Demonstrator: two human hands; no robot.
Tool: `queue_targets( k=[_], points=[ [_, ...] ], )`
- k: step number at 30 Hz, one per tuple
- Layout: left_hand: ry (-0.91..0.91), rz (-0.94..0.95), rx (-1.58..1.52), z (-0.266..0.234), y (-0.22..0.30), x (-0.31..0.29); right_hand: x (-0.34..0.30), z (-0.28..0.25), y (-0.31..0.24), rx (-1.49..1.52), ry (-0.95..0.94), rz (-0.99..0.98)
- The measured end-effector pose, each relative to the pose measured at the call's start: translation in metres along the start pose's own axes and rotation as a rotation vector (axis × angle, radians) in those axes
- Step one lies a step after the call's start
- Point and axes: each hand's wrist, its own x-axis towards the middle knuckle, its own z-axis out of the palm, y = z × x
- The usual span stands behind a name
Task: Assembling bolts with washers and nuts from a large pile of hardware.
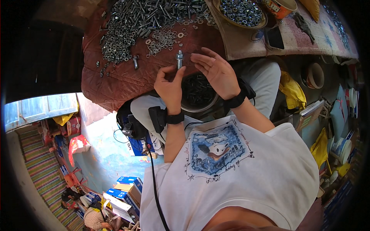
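Note:
My left hand (pixel 169 85) pinches the lower end of a silver anchor bolt (pixel 179 57) between thumb and fingers, holding it upright with a nut and washer near its top. To the right of the bolt, my right hand (pixel 219 75) is open and holds nothing, its fingers stretched toward the bolt but apart from it. Beyond the hands, loose washers (pixel 163 41), a heap of nuts (pixel 115 48) and a large pile of bolts (pixel 154 17) lie on a dark red quilted cloth (pixel 94 67). A similar bolt with its nut (pixel 136 62) stands left of my left hand.
Between my knees, below my hands, sits a bowl (pixel 200 109) of dark bolts. At the far right, a dish (pixel 260 26) of nuts, an orange tub (pixel 278 10) and a dark phone (pixel 274 37) rest on a pale cloth. A black cable (pixel 153 181) hangs beside my left arm.

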Motion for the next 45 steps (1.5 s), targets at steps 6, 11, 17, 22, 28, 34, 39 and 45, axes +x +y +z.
queue_targets(
  k=[6, 11, 17, 22, 28, 34, 39, 45],
  points=[
    [-0.050, -0.116, -0.138, -0.004, -0.001, 0.003, 0.000, -0.001, -0.001, 0.058, 0.004, 0.066],
    [-0.165, -0.101, -0.159, -0.004, -0.001, 0.002, 0.005, -0.006, 0.001, -0.196, 0.004, 0.018],
    [-0.332, -0.113, -0.148, -0.001, 0.008, 0.000, 0.009, -0.010, -0.002, -0.445, -0.065, 0.042],
    [-0.344, 0.042, 0.110, 0.002, 0.006, 0.000, 0.011, -0.016, 0.002, -0.527, 0.009, -0.014],
    [-0.516, -0.089, 0.052, 0.004, 0.010, 0.019, 0.012, -0.038, 0.005, -0.659, 0.131, -0.004],
    [-0.352, 0.154, 0.287, 0.028, -0.008, 0.093, 0.014, -0.059, 0.013, -0.932, 0.092, -0.165],
    [-0.354, 0.331, 0.489, 0.082, -0.018, 0.147, 0.010, -0.062, -0.011, -0.872, 0.141, -0.059],
    [-0.311, 0.477, 0.821, 0.138, -0.039, 0.186, 0.001, -0.076, -0.034, -0.859, 0.168, -0.005]
  ],
)
